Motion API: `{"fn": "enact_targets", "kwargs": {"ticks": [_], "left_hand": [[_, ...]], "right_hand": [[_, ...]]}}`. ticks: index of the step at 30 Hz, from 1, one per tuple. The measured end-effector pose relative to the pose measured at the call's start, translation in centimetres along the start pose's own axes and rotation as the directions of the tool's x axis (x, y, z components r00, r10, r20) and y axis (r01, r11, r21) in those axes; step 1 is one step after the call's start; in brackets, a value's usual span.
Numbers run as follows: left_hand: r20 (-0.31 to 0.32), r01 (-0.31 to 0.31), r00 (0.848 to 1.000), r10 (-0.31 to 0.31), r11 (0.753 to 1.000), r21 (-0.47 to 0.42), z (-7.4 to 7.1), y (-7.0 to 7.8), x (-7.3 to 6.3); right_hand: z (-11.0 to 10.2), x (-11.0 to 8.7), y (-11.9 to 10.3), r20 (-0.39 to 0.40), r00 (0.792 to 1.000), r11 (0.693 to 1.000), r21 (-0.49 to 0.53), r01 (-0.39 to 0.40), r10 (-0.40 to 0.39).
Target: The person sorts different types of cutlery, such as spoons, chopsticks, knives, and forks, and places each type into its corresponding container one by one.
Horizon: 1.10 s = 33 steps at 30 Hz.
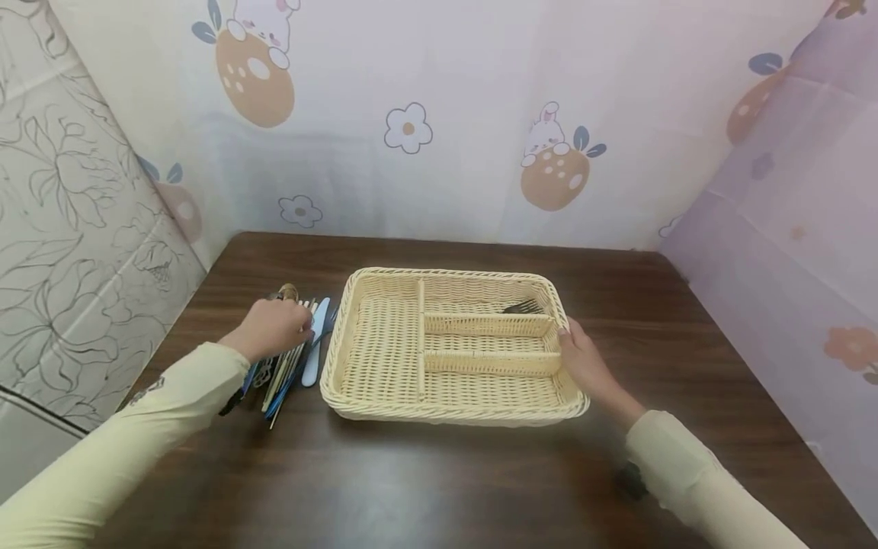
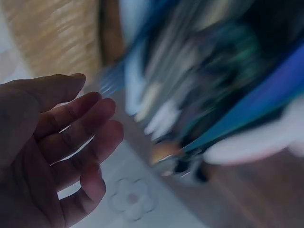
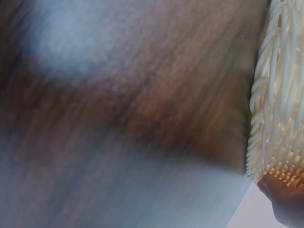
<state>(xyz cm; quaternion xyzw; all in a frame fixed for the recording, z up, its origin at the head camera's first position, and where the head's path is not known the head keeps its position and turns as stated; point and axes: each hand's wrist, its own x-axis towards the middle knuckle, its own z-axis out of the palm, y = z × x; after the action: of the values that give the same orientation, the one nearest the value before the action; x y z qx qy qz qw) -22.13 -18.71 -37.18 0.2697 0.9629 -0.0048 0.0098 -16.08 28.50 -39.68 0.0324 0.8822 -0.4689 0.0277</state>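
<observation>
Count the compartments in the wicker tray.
4. The wicker tray has one long compartment on its left side, and three narrower ones stacked on the right: far, holding a fork, middle, and near.

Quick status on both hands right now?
Left hand: open, fingers relaxed, over the pile of mixed cutlery, nothing gripped.
Right hand: resting against the cream woven wicker tray's right rim; grip cannot be told.
</observation>
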Motion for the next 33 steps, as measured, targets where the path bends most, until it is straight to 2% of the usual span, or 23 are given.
{"fn": "enact_targets", "kwargs": {"ticks": [3,7,13,16,20,23,26,30,33], "left_hand": [[0.005,-0.010,1.000,0.010,1.000,-0.005,1.8,0.1,-0.3],[-0.056,-0.030,0.998,0.030,1.000,0.003,3.2,0.3,-0.5],[-0.117,-0.025,0.993,0.026,1.000,0.009,3.4,1.0,-0.2],[-0.120,-0.020,0.993,0.020,1.000,0.001,3.4,1.4,0.1],[-0.092,0.015,0.996,-0.020,0.998,-0.060,3.3,1.5,0.4],[-0.053,0.053,0.997,-0.060,0.991,-0.124,2.5,1.4,0.6],[-0.032,0.091,0.995,-0.096,0.985,-0.147,1.1,1.3,1.0],[-0.051,0.091,0.994,-0.097,0.990,-0.104,-1.4,1.3,1.7],[-0.092,0.048,0.994,-0.050,0.999,-0.026,-3.4,1.7,2.5]], "right_hand": [[0.0,0.0,0.1,-0.004,1.000,1.000,-0.010,-0.007,0.007],[0.0,-0.1,0.2,-0.002,1.000,1.000,-0.008,-0.020,0.020],[0.0,-0.1,0.0,0.014,0.999,0.999,0.013,-0.030,0.030],[0.0,-0.1,-0.2,0.016,0.999,0.999,0.022,-0.031,0.030],[0.1,-0.1,-0.4,0.025,0.999,0.999,0.028,-0.037,0.036],[0.2,-0.1,-0.4,0.030,0.999,0.999,0.027,-0.035,0.034],[0.2,-0.1,-0.4,0.030,0.999,0.999,0.027,-0.026,0.025],[0.2,-0.2,-0.4,0.031,0.999,0.999,0.036,-0.018,0.017],[0.2,-0.2,-0.4,0.033,0.999,0.999,0.040,-0.014,0.012]]}}
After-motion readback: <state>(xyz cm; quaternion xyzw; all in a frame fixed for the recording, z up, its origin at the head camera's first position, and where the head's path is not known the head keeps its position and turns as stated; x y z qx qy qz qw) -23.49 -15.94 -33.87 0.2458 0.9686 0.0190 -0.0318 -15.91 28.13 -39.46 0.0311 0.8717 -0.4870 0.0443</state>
